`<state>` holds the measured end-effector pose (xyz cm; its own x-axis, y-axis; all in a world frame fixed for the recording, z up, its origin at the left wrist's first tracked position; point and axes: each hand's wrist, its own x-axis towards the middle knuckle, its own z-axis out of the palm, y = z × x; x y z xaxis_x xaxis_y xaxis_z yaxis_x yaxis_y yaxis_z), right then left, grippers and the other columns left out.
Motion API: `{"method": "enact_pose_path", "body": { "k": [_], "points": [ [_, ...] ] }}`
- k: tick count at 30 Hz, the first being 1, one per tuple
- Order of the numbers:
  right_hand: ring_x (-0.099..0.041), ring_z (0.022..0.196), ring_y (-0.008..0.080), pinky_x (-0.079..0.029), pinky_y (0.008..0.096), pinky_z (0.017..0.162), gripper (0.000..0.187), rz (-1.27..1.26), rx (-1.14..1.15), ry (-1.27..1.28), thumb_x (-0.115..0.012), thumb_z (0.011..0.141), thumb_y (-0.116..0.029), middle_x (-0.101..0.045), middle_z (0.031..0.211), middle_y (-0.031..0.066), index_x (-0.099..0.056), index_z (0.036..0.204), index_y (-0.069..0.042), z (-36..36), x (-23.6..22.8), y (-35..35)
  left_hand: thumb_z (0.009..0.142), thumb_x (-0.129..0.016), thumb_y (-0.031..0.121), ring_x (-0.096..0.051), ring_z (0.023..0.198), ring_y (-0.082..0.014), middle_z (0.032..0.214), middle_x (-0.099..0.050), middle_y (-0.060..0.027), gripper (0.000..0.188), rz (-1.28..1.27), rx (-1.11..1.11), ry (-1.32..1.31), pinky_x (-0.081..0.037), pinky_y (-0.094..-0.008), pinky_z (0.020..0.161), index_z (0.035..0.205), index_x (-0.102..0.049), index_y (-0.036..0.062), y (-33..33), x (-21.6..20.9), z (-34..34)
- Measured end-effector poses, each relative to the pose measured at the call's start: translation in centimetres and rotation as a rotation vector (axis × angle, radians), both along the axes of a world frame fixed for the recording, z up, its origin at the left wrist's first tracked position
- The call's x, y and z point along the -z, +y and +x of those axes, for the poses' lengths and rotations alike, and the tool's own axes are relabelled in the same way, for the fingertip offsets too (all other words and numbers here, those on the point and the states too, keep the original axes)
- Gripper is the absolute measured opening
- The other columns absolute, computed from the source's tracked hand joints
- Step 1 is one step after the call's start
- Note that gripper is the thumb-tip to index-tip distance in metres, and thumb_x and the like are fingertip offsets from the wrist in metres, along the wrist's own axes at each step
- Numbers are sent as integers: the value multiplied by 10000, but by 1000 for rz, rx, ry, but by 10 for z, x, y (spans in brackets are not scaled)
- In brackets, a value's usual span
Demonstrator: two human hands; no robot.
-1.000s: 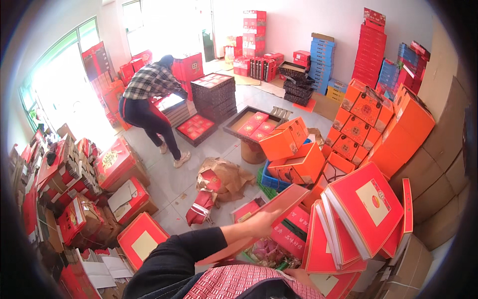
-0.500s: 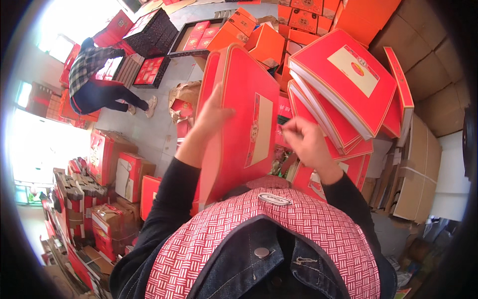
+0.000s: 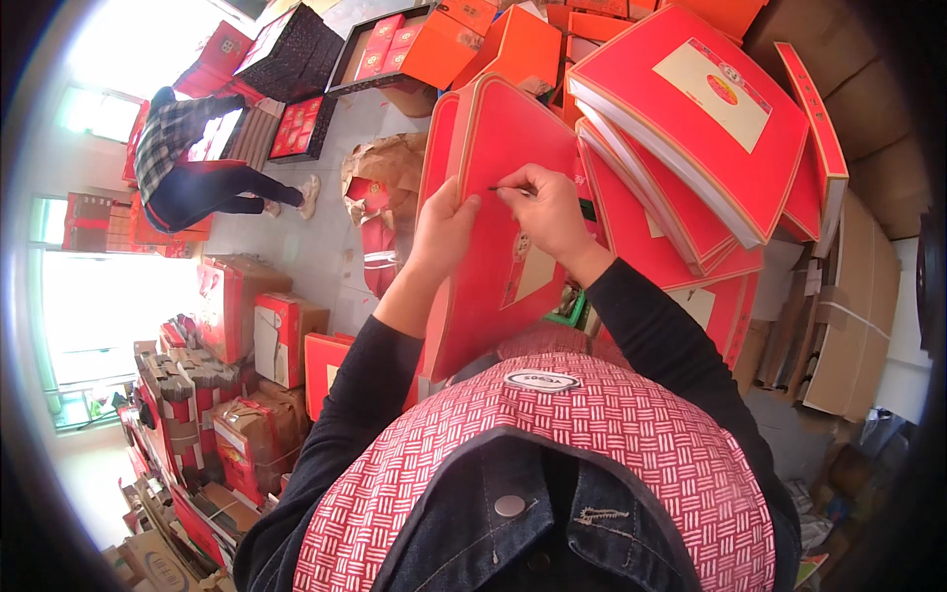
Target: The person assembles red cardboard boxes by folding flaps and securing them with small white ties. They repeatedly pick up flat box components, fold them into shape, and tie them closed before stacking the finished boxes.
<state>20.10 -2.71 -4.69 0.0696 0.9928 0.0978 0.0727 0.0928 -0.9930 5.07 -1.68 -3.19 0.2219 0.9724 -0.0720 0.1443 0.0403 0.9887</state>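
Note:
A large flat red gift box (image 3: 508,138) with rounded corners and a cream label panel stands tilted on edge in front of me. My left hand (image 3: 444,232) grips its left side, thumb lying near the front edge. Close to that thumb, over the upper part of the cover, my right hand (image 3: 547,212) is closed in a pinch. A tiny dark tip shows at its fingertips, too small to name. Beneath the box, a green container (image 3: 567,308) with small things in it is partly hidden.
At my right lies a leaning stack of red gift boxes (image 3: 681,89), with flattened cardboard (image 3: 856,335) beyond. Orange boxes (image 3: 528,49) stand ahead. A torn brown paper bag (image 3: 390,163) sits on the floor. Cartons (image 3: 258,434) crowd the left; a person (image 3: 187,148) bends over trays further off.
My right hand has moved leftward from beside the box onto its cover, near my left thumb. The left hand still holds the box. The whole view has shifted slightly.

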Motion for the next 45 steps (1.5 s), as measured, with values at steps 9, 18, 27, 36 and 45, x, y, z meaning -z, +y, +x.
{"method": "enact_pose_path", "body": {
  "k": [9, 18, 27, 36, 45],
  "points": [
    [-611, 652, 257, -482, 320, 594, 87, 159, 156, -104, -616, 736, -60, -607, 702, 154, -591, 762, 19, -6, -10, 0, 832, -490, 19, -420, 605, -77, 642, -455, -35, 32, 145, -2, 221, -372, -261, 519, 835, -464, 1, 2, -12, 13],
    [-555, 717, 317, -456, 392, 610, 71, 486, 92, -543, -577, 726, -33, -546, 728, 147, -524, 763, -4, -9, -10, 4, 829, -477, 48, -514, 580, -261, 652, -496, -189, 73, 268, -53, 386, -413, -347, 538, 854, -463, -19, 3, -12, 12],
    [-579, 599, 268, -443, 357, 556, 66, 158, 63, -370, -576, 750, -41, -569, 664, 173, -591, 745, 23, 5, -29, 3, 836, -463, 55, -529, 1004, -256, 1034, -566, -131, 325, 82, 232, -12, -407, -318, 861, 1152, -466, -21, -7, -13, 12],
    [-525, 556, 85, -424, 235, 516, 60, 38, 96, -153, -602, 780, 3, -574, 661, 42, -628, 825, 34, 17, -15, -9, 907, -497, 149, -510, 709, -66, 806, -562, -3, 117, -212, -114, -517, -427, -201, 617, 916, -559, 50, -6, 15, 44],
    [-500, 561, 68, -391, 240, 482, 189, -37, 43, -52, -571, 855, -140, -538, 628, 10, -527, 726, -9, 24, -3, -9, 869, -488, 139, -497, 671, -104, 732, -552, -34, 153, -145, -374, -144, -429, -259, 598, 819, -547, 7, -2, 32, 74]
  ]
}}
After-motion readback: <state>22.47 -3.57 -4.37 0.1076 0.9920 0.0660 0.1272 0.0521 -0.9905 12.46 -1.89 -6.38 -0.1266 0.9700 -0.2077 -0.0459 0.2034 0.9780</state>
